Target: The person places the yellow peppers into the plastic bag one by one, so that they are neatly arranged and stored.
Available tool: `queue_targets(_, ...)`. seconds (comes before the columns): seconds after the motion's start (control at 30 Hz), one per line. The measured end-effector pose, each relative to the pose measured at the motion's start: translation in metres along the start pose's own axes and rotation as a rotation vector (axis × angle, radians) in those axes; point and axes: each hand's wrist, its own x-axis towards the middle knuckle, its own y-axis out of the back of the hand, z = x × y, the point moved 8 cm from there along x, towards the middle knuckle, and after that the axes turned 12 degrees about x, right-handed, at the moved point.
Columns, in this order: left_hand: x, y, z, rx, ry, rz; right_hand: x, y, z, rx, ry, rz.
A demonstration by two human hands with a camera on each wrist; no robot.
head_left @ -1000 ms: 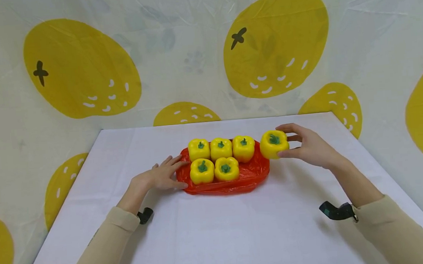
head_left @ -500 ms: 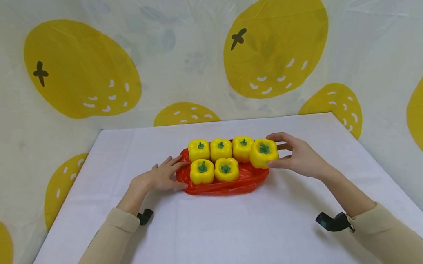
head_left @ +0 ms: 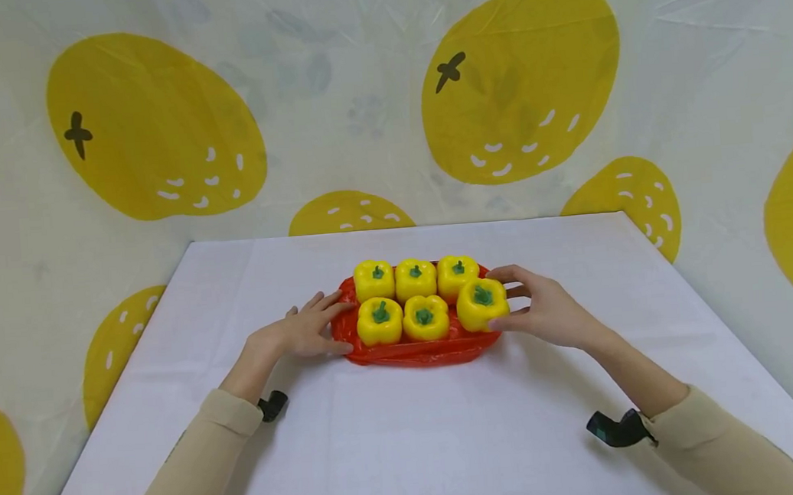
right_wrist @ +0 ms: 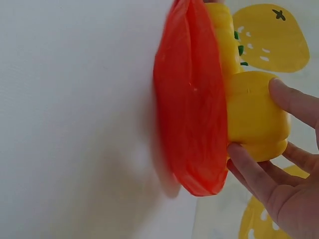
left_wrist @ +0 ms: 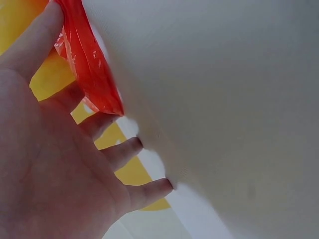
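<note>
My right hand grips a yellow bell pepper by its right side, thumb in front and fingers behind. The pepper is over the front right part of a tray covered in red plastic. In the right wrist view the pepper stands above the red rim, just beyond it. Several other yellow peppers with green stems sit in the tray, three at the back and two in front. At the tray's left end rests my left hand, fingers spread; its thumb and fingertips touch the red plastic.
The tray stands on a table with a white cloth, toward its far half. Behind and beside the table hangs a pale curtain printed with large yellow fruit. Black wrist cameras stick out at the left cuff and right cuff.
My right hand has carried the pepper from beyond the tray's right end leftward, toward me and lower, over the front right part of the tray. My left hand has stayed in place.
</note>
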Motion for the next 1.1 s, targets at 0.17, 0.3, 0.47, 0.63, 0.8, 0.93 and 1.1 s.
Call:
queue_targets(0.17,-0.001,0.001,0.001,0.000,0.002,-0.003,0.002,-0.008,0.000,-0.026,-0.004,-0.008)
queue_targets(0.3,-0.001,0.002,0.001,0.003,0.003,-0.004,0.004,-0.013,-0.001,-0.072,-0.012,-0.001)
queue_targets(0.47,0.001,0.002,0.000,0.004,0.001,-0.002,0.007,-0.019,0.001,-0.127,-0.031,0.011)
queue_targets(0.63,0.003,0.001,-0.001,0.008,0.003,-0.009,0.010,-0.025,0.002,-0.178,-0.013,0.002)
queue_targets(0.8,0.002,0.002,0.000,-0.003,-0.001,-0.011,0.012,-0.027,0.005,-0.203,-0.025,-0.015)
queue_targets(0.93,0.003,0.002,-0.002,-0.029,-0.009,0.001,0.012,-0.025,0.004,-0.204,-0.014,-0.015)
queue_targets(1.1,0.002,0.006,-0.006,-0.092,-0.026,0.043,0.011,-0.015,0.002,-0.152,-0.020,0.001)
